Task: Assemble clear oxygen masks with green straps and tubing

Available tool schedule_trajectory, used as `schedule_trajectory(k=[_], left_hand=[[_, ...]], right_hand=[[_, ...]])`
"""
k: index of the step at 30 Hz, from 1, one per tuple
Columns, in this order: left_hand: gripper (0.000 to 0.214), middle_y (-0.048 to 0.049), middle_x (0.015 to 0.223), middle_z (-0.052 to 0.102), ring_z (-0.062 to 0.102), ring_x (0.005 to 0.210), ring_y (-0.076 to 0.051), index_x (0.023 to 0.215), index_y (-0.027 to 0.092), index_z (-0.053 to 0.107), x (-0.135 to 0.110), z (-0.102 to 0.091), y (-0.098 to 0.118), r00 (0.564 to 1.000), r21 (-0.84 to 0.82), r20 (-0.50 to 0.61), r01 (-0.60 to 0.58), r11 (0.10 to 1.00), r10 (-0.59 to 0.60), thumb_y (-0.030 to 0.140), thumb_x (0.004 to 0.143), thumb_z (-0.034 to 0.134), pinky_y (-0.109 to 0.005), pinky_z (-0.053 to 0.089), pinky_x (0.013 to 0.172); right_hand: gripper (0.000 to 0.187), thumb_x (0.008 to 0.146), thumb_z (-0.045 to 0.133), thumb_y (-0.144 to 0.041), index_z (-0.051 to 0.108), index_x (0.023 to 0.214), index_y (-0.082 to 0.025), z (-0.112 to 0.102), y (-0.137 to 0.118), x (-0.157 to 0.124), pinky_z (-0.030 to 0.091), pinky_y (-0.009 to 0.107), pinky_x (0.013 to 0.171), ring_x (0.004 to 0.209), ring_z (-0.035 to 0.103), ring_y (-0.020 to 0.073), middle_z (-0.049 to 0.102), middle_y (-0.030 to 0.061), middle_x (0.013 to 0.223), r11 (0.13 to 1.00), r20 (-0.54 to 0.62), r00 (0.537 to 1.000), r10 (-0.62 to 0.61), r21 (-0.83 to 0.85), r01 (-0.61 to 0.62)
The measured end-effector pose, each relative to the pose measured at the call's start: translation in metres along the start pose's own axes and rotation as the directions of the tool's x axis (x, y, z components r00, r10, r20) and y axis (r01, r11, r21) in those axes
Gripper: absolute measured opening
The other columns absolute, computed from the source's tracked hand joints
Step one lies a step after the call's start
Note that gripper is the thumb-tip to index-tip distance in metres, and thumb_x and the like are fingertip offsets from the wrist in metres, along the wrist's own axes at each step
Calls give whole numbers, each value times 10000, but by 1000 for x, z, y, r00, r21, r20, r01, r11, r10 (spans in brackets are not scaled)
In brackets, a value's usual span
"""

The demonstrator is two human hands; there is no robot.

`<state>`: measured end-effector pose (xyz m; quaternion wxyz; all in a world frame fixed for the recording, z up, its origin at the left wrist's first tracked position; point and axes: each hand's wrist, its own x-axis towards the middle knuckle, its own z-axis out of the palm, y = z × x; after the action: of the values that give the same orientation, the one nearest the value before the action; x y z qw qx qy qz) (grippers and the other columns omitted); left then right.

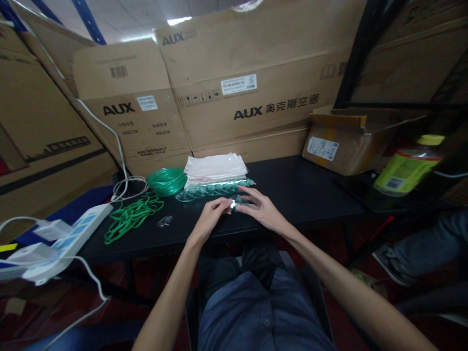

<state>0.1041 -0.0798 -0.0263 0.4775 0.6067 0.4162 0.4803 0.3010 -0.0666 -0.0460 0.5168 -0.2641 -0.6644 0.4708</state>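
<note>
Near the front edge of the black table, my two hands meet at a small clear greenish plastic piece (pixel 239 200) with a shiny silvery bit on it. My left hand (pixel 214 214) is closed, pinching the piece's left side at the silvery bit. On the other side, my right hand (pixel 263 210) curls its thumb and fingers around the plastic. Just beyond lies a row of similar clear green plastic pieces (pixel 210 189). Left of my hands are a few small metal strips (pixel 165 221) and a heap of green elastic bands (pixel 133 217). Fingers partly hide the held piece.
A stack of white plastic bags (pixel 215 167) and a coil of green tubing (pixel 167 182) sit at the back. A power strip (pixel 75 239) with cables is on the left. An open carton (pixel 336 144) and a yellow-capped bottle (pixel 409 165) stand right. Large cartons (pixel 256 63) wall the back.
</note>
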Motion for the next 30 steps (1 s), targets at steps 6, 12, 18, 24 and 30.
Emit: schedule_trajectory(k=[6, 12, 18, 24, 30], left_hand=[[374, -38, 846, 669, 645, 793, -157, 852, 150, 708, 1, 1, -1, 999, -43, -35, 33, 999, -34, 523, 846, 705, -306, 556, 820], [554, -72, 1242, 650, 664, 913, -154, 1319, 241, 609, 0, 2, 1, 997, 62, 1, -73, 995, 73, 455, 830, 756, -283, 552, 818], [468, -80, 1233, 668, 643, 963, -174, 1216, 197, 670, -1, 3, -2, 992, 144, 37, -125, 982, 121, 408, 813, 777, -309, 537, 890], [399, -64, 1137, 679, 647, 922, -174, 1138, 186, 684, -1, 3, -1, 990, 181, 19, -144, 973, 143, 410, 816, 761, -316, 535, 885], [336, -54, 1063, 673, 648, 909, -187, 985, 184, 676, 2, 2, -2, 978, 258, -22, -193, 947, 205, 458, 803, 746, -310, 527, 848]], right_hand=[[425, 826, 785, -363, 687, 1230, -272, -1, -6, -2, 537, 383, 1004, 1168, 651, 236, 644, 72, 1292, 989, -7, 998, -55, -137, 54], [293, 907, 677, -384, 685, 1150, -220, 1, -12, -1, 521, 380, 979, 1091, 669, 232, 712, 71, 1161, 990, -50, 999, -12, -144, 5], [247, 915, 666, -397, 656, 1085, -219, 0, -13, -1, 514, 345, 951, 1085, 663, 216, 693, 48, 1099, 997, -36, 999, -21, -69, 19], [281, 865, 721, -436, 672, 1039, -221, -1, -17, -1, 529, 353, 949, 1072, 669, 220, 707, 45, 1072, 1000, -20, 1000, 4, -29, -5], [286, 842, 745, -434, 698, 1030, -223, -2, -15, 0, 525, 373, 966, 1035, 671, 217, 712, 42, 1049, 1000, -8, 1000, -6, -9, 6]])
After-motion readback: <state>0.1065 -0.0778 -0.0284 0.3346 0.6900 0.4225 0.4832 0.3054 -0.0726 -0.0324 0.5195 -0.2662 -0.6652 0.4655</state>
